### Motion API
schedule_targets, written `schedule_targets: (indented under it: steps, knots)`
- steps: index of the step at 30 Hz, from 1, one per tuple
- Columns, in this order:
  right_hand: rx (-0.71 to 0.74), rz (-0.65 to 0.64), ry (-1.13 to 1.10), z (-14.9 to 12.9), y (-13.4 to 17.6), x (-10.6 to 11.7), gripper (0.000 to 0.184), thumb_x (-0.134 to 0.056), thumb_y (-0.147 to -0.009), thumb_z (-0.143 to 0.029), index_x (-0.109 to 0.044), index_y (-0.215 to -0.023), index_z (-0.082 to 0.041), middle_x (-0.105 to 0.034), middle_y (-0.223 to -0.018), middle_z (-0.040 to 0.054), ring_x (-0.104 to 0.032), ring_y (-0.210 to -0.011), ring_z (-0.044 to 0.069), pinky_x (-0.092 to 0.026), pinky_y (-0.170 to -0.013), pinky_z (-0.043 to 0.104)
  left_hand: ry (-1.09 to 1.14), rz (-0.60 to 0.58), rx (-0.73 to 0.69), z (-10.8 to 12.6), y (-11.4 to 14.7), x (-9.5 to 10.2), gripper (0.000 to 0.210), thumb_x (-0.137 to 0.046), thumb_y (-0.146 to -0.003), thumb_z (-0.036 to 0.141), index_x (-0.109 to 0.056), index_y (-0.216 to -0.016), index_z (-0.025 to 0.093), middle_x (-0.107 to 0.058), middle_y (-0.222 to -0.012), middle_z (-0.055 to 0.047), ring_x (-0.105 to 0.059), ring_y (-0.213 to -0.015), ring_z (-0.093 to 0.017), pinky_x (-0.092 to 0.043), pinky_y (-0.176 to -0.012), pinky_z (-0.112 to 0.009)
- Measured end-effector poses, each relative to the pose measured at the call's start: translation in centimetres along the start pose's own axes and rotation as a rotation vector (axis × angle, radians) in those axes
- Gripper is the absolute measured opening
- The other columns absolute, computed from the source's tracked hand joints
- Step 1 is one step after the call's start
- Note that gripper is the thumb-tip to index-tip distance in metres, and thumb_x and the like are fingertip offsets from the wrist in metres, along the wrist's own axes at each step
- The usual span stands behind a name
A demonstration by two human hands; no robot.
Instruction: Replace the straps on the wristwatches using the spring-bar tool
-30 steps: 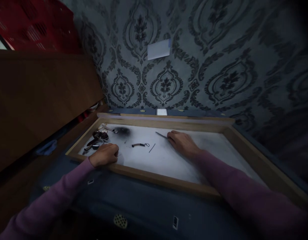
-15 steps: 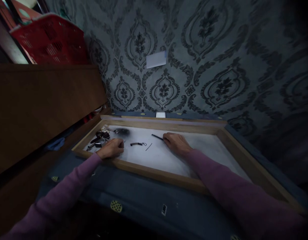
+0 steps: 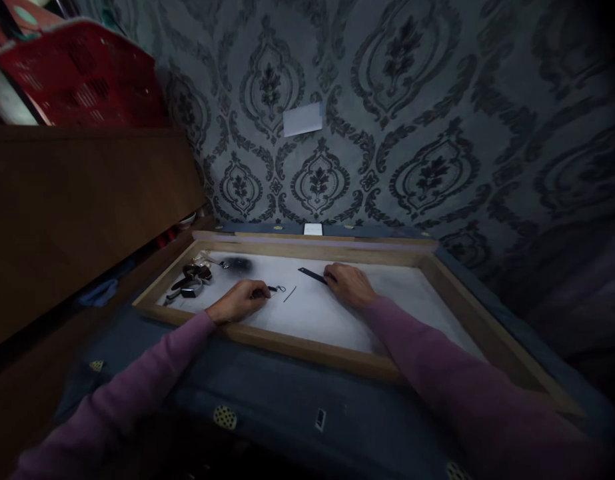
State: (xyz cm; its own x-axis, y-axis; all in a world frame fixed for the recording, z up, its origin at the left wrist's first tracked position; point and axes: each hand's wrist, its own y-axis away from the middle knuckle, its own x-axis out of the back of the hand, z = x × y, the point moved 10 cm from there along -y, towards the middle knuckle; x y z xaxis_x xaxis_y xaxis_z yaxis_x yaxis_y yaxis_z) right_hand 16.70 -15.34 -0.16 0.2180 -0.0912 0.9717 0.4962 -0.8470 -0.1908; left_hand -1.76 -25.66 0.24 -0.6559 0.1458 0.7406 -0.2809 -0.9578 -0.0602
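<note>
Left hand (image 3: 240, 301) shifting over looped strap (image 3: 272, 289), hiding one end; I'm not discerning fingers' grip. Right hand (image 3: 351, 283) pinching dark strip (image 3: 312, 275).

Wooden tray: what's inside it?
Inside the wooden tray: a pile at left with a smartwatch; a thin rod; a dark strip in the right hand; a looped cord running under the left hand. What lies beneath either hand is covered.

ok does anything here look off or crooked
Two things. A dark, blurry patch at the back left of the tray stands out against the white base; I cannot tell if it is a stain or a fuzzy object. Also, the white card on the wall looks tilted.
</note>
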Motion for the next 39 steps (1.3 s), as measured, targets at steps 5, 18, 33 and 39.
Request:
schedule_targets:
  steps: [5,18,33,39]
  knots:
    - [0.039,0.059,-0.054,-0.7,0.5,1.0,0.02,-0.049,-0.092,-0.017,-0.068,-0.096,-0.015,-0.067,-0.102,0.0136,-0.062,-0.089,0.025,-0.039,-0.069,0.029,-0.001,-0.013,-0.039,0.5,0.1,-0.1,0.017,-0.054,-0.079,0.02,-0.065,-0.088,0.012,-0.056,-0.067,0.0,-0.05,-0.065,-0.013,-0.036,-0.06,-0.022]
    - [0.565,-0.081,-0.458,-10.2,3.0,-0.2,0.021,-0.047,-0.095,-0.027,-0.065,-0.093,-0.018,-0.067,-0.087,0.0073,-0.062,-0.077,0.02,-0.046,-0.068,0.029,0.088,-0.014,-0.113,3.0,0.5,-0.1,0.003,-0.059,-0.079,0.016,-0.057,-0.081,0.015,-0.054,-0.07,0.003,-0.051,-0.068,-0.012,-0.038,-0.063,-0.021]
    - [0.594,-0.203,-0.683,-11.7,4.1,-0.6,0.031,-0.038,-0.095,-0.033,-0.06,-0.079,-0.018,-0.066,-0.074,0.0063,-0.061,-0.068,0.02,-0.044,-0.062,0.029,0.155,-0.052,-0.134,4.2,-1.0,-1.6,0.011,-0.065,-0.082,0.015,-0.055,-0.081,0.015,-0.055,-0.075,0.003,-0.052,-0.071,-0.01,-0.04,-0.065,-0.019]
    - [0.494,-0.258,-0.791,-10.8,3.6,-1.2,0.044,-0.036,-0.098,-0.046,-0.06,-0.074,-0.018,-0.061,-0.068,0.0039,-0.058,-0.063,0.018,-0.043,-0.059,0.028,0.173,-0.114,-0.136,3.6,-1.5,-1.9,0.009,-0.066,-0.082,0.013,-0.058,-0.086,0.014,-0.057,-0.076,0.001,-0.055,-0.071,-0.01,-0.041,-0.065,-0.018]
